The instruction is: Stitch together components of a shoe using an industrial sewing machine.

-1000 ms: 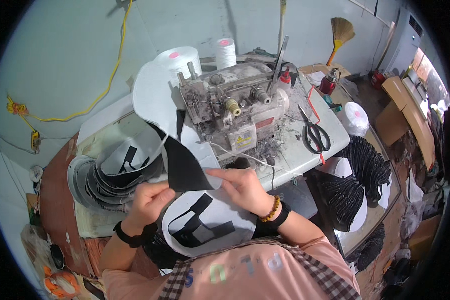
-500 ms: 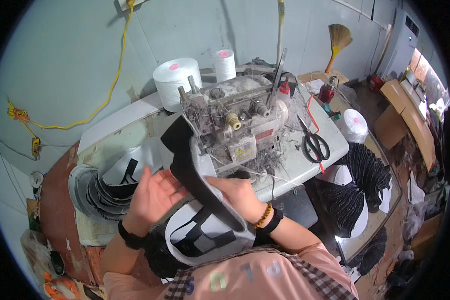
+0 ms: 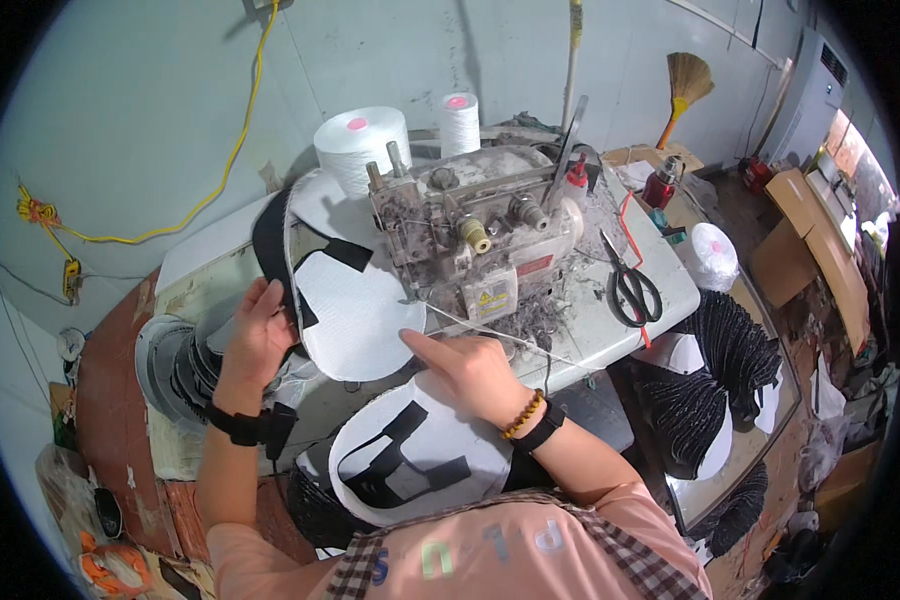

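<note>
The left hand (image 3: 258,340) pinched the left edge of the piece (image 3: 355,330); the right hand's (image 3: 475,375) forefinger met its right edge, thumb hidden, grip unclear. The piece was left of the machine (image 3: 490,225), above the table (image 3: 660,290).

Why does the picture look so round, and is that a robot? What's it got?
No robot here! Those are a person's own bare hands: left hand and right hand. The camera sits on the person's head, looking down, and its wide lens makes everything look bent and round.

The left hand holds one edge of a white piece with black strips, and a right-hand finger touches the other side. Another piece lies near the person's lap.

On the table stands a dusty machine that looks like a sewing machine. Around it are scissors, two spools and a stack of more pieces.
</note>
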Tool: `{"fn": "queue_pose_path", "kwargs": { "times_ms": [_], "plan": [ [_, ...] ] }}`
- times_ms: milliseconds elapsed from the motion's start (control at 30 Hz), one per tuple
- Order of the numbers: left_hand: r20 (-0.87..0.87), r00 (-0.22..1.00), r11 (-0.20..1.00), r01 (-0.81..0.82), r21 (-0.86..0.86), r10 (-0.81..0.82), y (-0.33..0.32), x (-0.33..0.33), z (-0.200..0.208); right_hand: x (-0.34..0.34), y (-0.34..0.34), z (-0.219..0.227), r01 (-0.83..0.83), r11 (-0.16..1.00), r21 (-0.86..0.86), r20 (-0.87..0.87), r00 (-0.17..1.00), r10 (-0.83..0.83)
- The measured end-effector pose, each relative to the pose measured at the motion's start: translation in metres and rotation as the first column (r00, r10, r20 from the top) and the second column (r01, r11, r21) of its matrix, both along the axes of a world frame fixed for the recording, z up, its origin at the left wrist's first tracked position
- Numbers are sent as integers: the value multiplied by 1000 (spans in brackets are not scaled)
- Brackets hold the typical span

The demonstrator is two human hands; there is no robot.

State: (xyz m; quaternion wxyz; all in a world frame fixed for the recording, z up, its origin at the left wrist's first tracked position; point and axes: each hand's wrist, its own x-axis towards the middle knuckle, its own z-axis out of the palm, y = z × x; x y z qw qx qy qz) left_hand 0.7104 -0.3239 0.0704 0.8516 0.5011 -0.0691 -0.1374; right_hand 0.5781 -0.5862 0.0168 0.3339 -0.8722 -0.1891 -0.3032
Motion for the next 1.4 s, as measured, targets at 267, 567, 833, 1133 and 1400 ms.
{"fn": "queue_pose_path", "kwargs": {
  "times_ms": [267, 567, 833, 1133, 1400],
  "plan": [
    [-64, 907, 668, 352, 655, -416, 5, -89, 20, 3, -12, 13, -2, 997, 76, -91, 996, 9],
    [780, 412, 554, -550, 625, -472, -46, -58, -7, -23, 11, 1, -201, 972, 123, -216, 950, 224],
    [537, 843, 439, -482, 758, -3, 8, 35, -62, -21, -11, -21, -237, 953, 190, -237, 931, 279],
    [370, 859, 362, -239, 901, -355, 56, -46, -21, -6, -40, 6, 64, 544, 836, -286, 898, 334],
    [19, 990, 990, 138, 2, -138, -33, -44, 6, 4, 3, 2, 162, 611, 775, -445, 827, 345]
  ]
}}
